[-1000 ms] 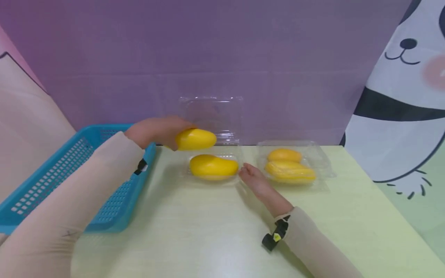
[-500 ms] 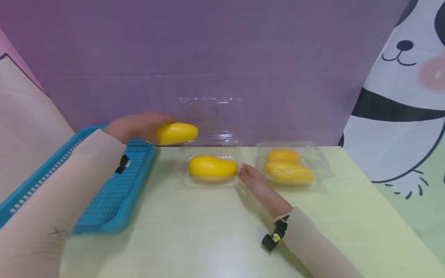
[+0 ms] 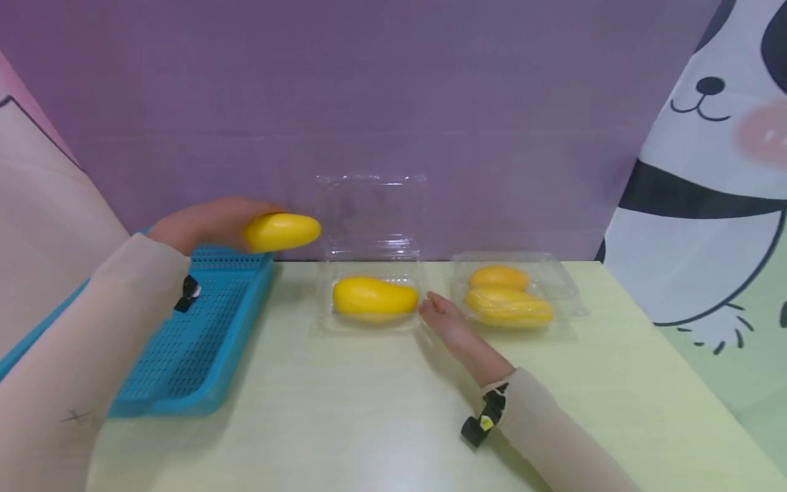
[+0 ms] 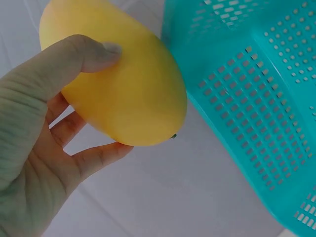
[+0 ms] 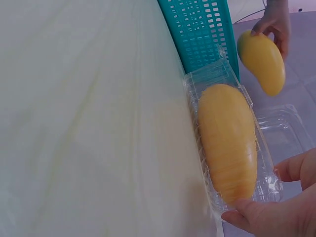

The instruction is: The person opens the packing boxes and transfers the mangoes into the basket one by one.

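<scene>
Gripping mango (image 3: 283, 233) aloft with fingers (image 4: 101, 157) of left hand (image 3: 215, 220); pinching plastic clamshell (image 3: 372, 219) in right hand (image 3: 447, 321), seemingly for steadiness.

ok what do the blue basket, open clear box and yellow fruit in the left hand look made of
Blue basket: probably moulded plastic, lightly glossy, with regular wall holes. Clear box: likely thin plastic, glossy, transparent with bright highlights. Yellow fruit: real skin or plastic, can't tell; smooth, faint sheen.
</scene>
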The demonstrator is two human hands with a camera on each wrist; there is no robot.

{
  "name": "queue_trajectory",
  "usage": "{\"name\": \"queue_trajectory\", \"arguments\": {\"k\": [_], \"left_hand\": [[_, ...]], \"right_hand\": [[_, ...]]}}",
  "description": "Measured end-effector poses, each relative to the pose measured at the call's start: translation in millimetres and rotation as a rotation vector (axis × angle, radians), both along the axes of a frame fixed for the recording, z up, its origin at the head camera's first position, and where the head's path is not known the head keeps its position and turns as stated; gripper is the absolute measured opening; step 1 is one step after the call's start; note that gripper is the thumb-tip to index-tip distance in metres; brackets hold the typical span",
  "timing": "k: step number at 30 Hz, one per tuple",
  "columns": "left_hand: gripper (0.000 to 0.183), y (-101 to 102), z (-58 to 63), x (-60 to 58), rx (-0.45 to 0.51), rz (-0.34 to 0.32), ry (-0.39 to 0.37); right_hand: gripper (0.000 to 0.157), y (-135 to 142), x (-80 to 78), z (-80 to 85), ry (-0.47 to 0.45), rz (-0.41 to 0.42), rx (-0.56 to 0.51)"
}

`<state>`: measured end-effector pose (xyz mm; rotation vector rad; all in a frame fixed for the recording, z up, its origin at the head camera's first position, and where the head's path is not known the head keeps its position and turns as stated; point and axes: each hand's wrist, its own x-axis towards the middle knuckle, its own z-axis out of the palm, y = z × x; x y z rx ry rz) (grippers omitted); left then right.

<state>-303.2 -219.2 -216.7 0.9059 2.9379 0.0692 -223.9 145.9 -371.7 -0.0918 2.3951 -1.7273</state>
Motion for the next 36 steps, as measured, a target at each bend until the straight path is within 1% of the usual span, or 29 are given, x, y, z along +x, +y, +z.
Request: {"name": "queue_trajectory", "arguments": {"k": [6,9,16,20,25,27,31,33,36], "left_hand": [[0.072,-17.6,-1.5,-0.3,0.027,0.044,-0.003],[0.070,-26.4,-2.4,-0.1,0.042,0.049,0.005],[0.071,-41.7,-9.8,-3.4,0.001,0.111,0.000],[0.071,-50.7,-14.8,-4.2,0.008,0.138,-0.011],[0.073,-63.3,-21.2,-3.6,0.004,0.139,-0.002],[0.073,-67.3,-23.0,-3.2,-0.002,0.130,0.012],[0.072,-73.1,-26.7,-3.3,-0.008,0.140,0.016],[0.072,-76.5,-29.7,-4.9,-0.018,0.136,0.026],[0.071,-81.4,-35.6,-7.7,-0.026,0.147,0.018]], "right_hand": [[0.061,1.5,-0.7,-1.2,0.012,0.001,0.003],[0.062,2.3,-0.7,-0.9,0.016,0.002,0.003],[0.062,2.6,0.1,-1.1,0.014,-0.002,0.007],[0.062,1.9,-0.1,-1.9,0.017,-0.002,0.004],[0.062,1.6,-1.0,-2.4,0.014,-0.002,0.008],[0.062,2.0,-1.3,-2.4,0.008,-0.002,0.014],[0.062,3.2,-1.1,-1.5,-0.002,-0.011,0.025],[0.061,3.4,-0.6,-0.8,-0.003,-0.013,0.026],[0.061,3.3,0.0,-0.5,-0.001,-0.013,0.017]]}}
